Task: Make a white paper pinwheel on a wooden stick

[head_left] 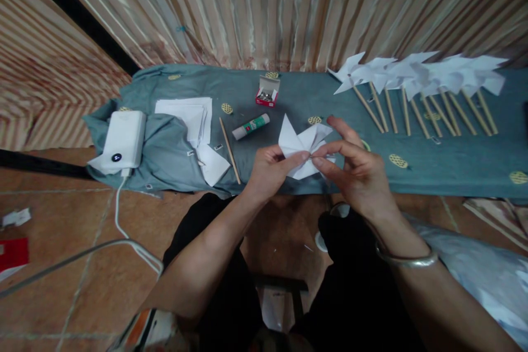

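Both hands were raised just above the near edge of the blue cloth, meeting on a folded white paper pinwheel. The left hand was closed around the pinwheel's lower left portion, fingers curled and thumb pressed against the paper. The right hand pinched the centre of the pinwheel between thumb and forefinger, the remaining fingers spread and raised; whether a pin sat in that pinch could not be determined. A silver bangle sat on the right wrist.

On the cloth, a glue stick lay just left of the pinwheel, a small red box behind it. A wooden stick lay beside a stack of white paper. A white power bank rested at the left end. Finished pinwheels on sticks were laid in a row at the right
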Demonstrator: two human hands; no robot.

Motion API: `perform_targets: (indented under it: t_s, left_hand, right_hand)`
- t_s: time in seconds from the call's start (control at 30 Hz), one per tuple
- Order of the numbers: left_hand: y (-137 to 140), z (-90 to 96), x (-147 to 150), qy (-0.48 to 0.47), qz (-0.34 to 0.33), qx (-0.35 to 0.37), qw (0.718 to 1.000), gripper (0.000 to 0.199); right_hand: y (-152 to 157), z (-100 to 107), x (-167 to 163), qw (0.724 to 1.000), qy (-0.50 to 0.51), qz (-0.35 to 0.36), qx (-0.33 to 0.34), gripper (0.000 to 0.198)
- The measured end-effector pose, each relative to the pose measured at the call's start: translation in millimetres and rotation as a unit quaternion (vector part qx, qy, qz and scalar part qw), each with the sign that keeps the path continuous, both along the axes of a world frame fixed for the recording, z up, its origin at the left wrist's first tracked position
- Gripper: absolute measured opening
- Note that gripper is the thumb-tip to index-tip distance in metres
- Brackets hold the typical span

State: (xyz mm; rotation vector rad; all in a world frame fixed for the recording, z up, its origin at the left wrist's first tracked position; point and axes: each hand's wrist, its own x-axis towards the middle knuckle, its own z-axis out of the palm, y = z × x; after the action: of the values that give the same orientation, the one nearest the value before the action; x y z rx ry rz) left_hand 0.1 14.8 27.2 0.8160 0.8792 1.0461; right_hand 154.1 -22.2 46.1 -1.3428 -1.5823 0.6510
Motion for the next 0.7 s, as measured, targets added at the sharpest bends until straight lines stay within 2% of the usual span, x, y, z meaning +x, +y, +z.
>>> perform_targets:
  t_s: [0.7]
  left_hand:
    - [0.7,-1.2,-1.1,0.025,0.003,0.023,0.999,0.03]
  right_hand:
    - [0.6,1.2,-1.0,1.0,0.023,0.01,-0.017,0.006]
